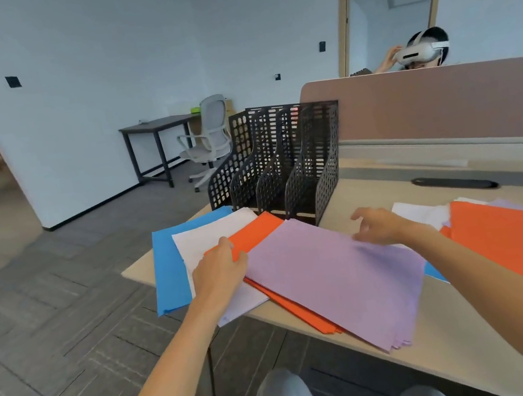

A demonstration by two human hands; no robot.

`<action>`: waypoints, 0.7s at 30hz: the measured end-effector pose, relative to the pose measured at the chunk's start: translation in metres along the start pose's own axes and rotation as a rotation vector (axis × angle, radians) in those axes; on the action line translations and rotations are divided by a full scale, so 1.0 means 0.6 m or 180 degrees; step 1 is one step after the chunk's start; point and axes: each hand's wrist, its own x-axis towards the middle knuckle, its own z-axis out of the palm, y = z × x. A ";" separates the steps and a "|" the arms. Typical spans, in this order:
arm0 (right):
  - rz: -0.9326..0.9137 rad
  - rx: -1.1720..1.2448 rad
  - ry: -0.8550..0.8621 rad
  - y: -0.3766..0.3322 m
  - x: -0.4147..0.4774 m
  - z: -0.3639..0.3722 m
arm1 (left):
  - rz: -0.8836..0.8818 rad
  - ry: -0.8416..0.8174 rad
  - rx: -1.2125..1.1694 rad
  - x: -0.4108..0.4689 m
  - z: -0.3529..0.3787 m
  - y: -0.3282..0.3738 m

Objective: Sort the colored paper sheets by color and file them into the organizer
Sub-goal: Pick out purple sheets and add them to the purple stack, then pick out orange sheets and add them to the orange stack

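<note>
Purple sheets (332, 275) lie on top of a fanned pile, over the orange sheets (254, 229), white sheets (211, 232) and blue sheets (168, 266): four colours, one stack each. The purple stack's long axis runs from far left to near right. The organizer (281, 161) stands just beyond its far corner, nearer to my right hand (376, 224). I count four walls in it, so probably three slots, but the mesh makes this uncertain. My left hand (219, 268) presses flat at the purple stack's left edge, its grip holding nothing. The right hand's fingers are loosely bent over the far edge, its grip empty too. A second mixed pile (514, 238), orange on top, waits at the right of the worktop (445, 350).
</note>
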 end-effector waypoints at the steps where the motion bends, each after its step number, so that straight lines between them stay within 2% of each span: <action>1: -0.0009 0.0109 0.0114 0.001 -0.002 -0.002 | 0.0076 0.0034 -0.0013 0.003 0.001 0.006; 5: -0.0089 0.0302 0.0573 0.018 -0.030 -0.007 | 0.0568 0.0098 -0.0171 0.006 0.022 0.059; 9: 0.0056 0.0449 0.0925 0.078 -0.082 -0.007 | 0.0984 -0.0239 -0.0441 0.000 0.081 0.149; 17: 0.1024 0.0614 0.1374 0.260 -0.209 -0.020 | 0.1903 -0.0775 -0.0639 -0.031 0.206 0.366; 21: 0.1533 0.0461 0.1675 0.332 -0.259 -0.009 | 0.1821 -0.1338 -0.0716 -0.040 0.257 0.460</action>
